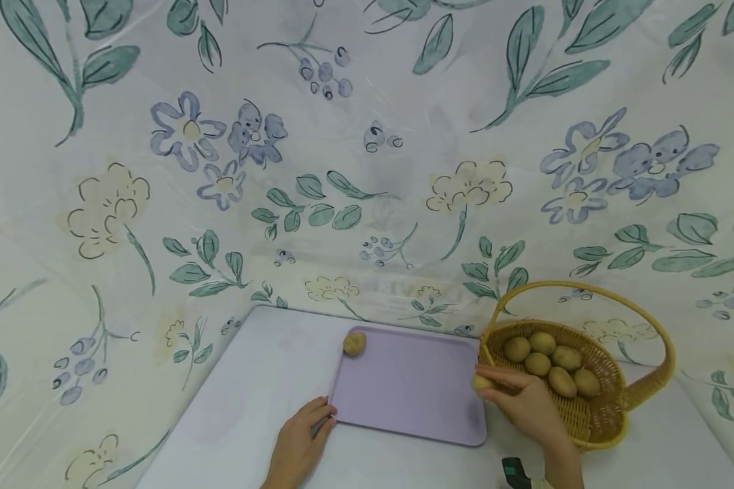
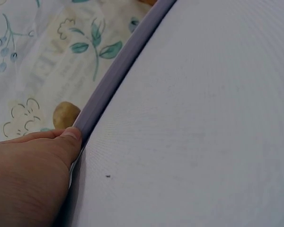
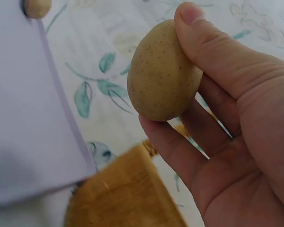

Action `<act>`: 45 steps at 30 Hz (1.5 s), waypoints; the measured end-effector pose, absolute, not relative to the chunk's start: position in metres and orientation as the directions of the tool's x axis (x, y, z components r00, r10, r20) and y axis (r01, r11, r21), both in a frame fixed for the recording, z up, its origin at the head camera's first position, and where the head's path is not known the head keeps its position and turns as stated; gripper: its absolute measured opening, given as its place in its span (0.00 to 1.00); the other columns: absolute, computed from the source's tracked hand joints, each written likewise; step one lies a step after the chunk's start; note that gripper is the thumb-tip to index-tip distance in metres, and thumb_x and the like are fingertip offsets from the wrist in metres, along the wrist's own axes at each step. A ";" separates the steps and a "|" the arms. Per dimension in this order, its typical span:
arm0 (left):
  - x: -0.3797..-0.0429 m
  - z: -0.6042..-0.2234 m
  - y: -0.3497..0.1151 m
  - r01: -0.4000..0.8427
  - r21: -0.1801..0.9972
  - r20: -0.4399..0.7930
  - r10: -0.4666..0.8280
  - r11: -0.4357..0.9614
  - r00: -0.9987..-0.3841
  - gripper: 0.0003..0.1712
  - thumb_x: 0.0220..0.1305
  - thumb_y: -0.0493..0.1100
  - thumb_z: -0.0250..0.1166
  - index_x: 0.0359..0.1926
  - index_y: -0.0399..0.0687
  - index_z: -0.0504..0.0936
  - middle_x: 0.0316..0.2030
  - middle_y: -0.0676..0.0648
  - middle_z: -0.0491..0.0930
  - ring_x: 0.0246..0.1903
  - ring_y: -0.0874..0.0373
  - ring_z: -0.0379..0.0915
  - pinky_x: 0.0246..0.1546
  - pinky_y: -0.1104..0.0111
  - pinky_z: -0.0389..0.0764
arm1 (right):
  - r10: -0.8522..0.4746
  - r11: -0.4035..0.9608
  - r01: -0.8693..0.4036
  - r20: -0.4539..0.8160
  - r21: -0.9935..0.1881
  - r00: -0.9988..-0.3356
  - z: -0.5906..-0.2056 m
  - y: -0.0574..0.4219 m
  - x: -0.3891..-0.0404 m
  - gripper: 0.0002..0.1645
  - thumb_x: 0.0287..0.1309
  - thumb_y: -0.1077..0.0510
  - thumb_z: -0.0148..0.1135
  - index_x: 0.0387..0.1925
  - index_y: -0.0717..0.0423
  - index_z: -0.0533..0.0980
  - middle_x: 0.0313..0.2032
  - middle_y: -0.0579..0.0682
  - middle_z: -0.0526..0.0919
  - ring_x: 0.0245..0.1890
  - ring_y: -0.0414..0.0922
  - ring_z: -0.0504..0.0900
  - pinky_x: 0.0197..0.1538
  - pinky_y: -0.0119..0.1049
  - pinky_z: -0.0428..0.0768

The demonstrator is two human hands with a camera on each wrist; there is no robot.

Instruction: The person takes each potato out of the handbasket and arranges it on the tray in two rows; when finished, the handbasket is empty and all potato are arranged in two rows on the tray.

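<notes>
My right hand [image 1: 529,404] pinches a potato [image 3: 163,71] between thumb and fingertips, over the right side of a lilac tray [image 1: 410,387] and next to the basket. In the right wrist view the potato is oval, tan and finely speckled. At the tray's near left corner my left hand [image 1: 300,438] grips the rim, its thumb [image 2: 72,137] against the edge. Another potato [image 1: 354,343] sits in the far left corner of the tray. A yellow wicker basket [image 1: 612,424] with a tall handle holds several more potatoes [image 1: 561,382].
Tray and basket both stand on a white table [image 1: 238,373]. Behind it hangs a white cloth [image 1: 342,258] printed with flowers and leaves. The basket's arched handle [image 1: 587,286] rises above the right end of the table.
</notes>
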State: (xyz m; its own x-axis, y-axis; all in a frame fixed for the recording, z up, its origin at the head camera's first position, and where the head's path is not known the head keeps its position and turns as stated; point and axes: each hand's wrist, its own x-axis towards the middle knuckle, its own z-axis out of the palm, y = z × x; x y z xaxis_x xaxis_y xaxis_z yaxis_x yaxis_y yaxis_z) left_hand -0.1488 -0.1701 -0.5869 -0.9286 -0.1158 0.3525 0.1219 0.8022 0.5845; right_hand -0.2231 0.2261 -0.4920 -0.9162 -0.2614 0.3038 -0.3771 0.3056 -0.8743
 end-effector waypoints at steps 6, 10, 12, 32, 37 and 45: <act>-0.149 -0.587 -0.169 0.128 0.587 0.355 -0.112 0.799 -0.928 0.09 0.60 0.41 0.74 0.42 0.55 0.90 0.54 0.49 0.87 0.57 0.48 0.83 0.60 0.53 0.84 | -0.308 0.230 -0.390 0.313 -0.892 -0.898 -0.498 0.205 -0.231 0.21 0.54 0.66 0.74 0.51 0.69 0.83 0.52 0.43 0.89 0.51 0.24 0.82 0.52 0.19 0.83; -0.149 -0.587 -0.169 0.129 0.584 0.359 -0.112 0.802 -0.927 0.08 0.60 0.41 0.74 0.42 0.55 0.90 0.54 0.49 0.87 0.57 0.49 0.83 0.60 0.53 0.84 | -0.328 0.208 -0.379 0.301 -0.902 -0.895 -0.503 0.192 -0.235 0.22 0.53 0.66 0.75 0.50 0.71 0.82 0.53 0.50 0.89 0.51 0.24 0.82 0.52 0.20 0.84; -0.149 -0.587 -0.169 0.132 0.579 0.364 -0.110 0.805 -0.925 0.08 0.60 0.41 0.74 0.42 0.55 0.90 0.54 0.49 0.87 0.57 0.49 0.84 0.60 0.54 0.84 | -0.335 0.197 -0.372 0.294 -0.907 -0.895 -0.505 0.184 -0.237 0.22 0.53 0.65 0.75 0.50 0.71 0.82 0.53 0.55 0.88 0.52 0.25 0.83 0.53 0.21 0.85; -0.148 -0.588 -0.170 0.120 0.580 0.353 -0.116 0.805 -0.929 0.09 0.60 0.42 0.75 0.43 0.54 0.90 0.54 0.49 0.87 0.57 0.49 0.84 0.60 0.54 0.84 | -0.409 0.173 -0.254 0.165 -0.952 -0.898 -0.512 0.098 -0.243 0.24 0.51 0.59 0.78 0.51 0.61 0.85 0.56 0.58 0.86 0.55 0.38 0.86 0.58 0.25 0.84; -0.148 -0.586 -0.169 0.115 0.584 0.344 -0.116 0.803 -0.932 0.09 0.60 0.42 0.75 0.43 0.54 0.90 0.54 0.49 0.87 0.57 0.49 0.84 0.60 0.53 0.84 | -0.419 0.158 -0.275 0.188 -0.948 -0.888 -0.508 0.083 -0.245 0.24 0.51 0.59 0.78 0.51 0.59 0.85 0.55 0.56 0.87 0.57 0.45 0.86 0.60 0.28 0.84; -0.150 -0.587 -0.170 0.114 0.577 0.351 -0.119 0.809 -0.929 0.09 0.59 0.41 0.75 0.42 0.55 0.90 0.54 0.49 0.87 0.57 0.50 0.84 0.60 0.54 0.84 | -0.418 0.169 -0.290 0.198 -0.942 -0.887 -0.508 0.062 -0.250 0.23 0.50 0.61 0.78 0.50 0.59 0.86 0.54 0.56 0.87 0.55 0.45 0.87 0.59 0.28 0.85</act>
